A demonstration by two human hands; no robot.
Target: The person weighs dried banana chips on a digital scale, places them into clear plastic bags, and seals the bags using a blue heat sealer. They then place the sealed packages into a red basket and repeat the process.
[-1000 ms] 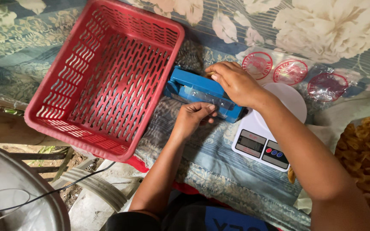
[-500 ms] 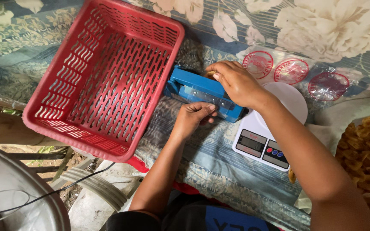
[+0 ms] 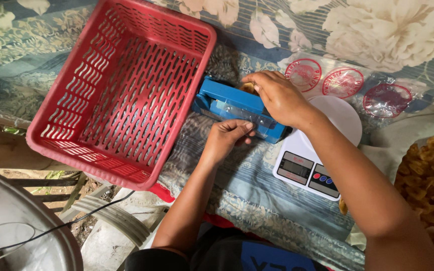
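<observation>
I see my right hand (image 3: 279, 98) pressed flat on top of the blue sealer (image 3: 237, 108), fingers curled over its far edge, palm bearing down on the bar; it grips nothing loose, just the sealer's top arm. My left hand (image 3: 228, 136) sits at the near side of the sealer, fingers bent and pinched together against a thin clear strip at its front edge, so it is nearly closed; whether it holds a bag edge there I cannot tell for sure.

The sealer lies on the patterned cloth (image 3: 247, 195), just right of the red basket (image 3: 126, 90) and touching or almost touching its right wall. Its long axis runs from upper left to lower right across my view, the rounded hinge end pointing toward the basket, the other end pointing at the white kitchen scale (image 3: 322, 150), which it meets near the round weighing plate.

Beyond my right hand, three clear bags with round red labels (image 3: 342, 83) lie flat in a row on the cloth. At the right edge a heap of yellow chips (image 3: 430, 185) shows. A metal lid (image 3: 21, 231) fills the lower left corner
</observation>
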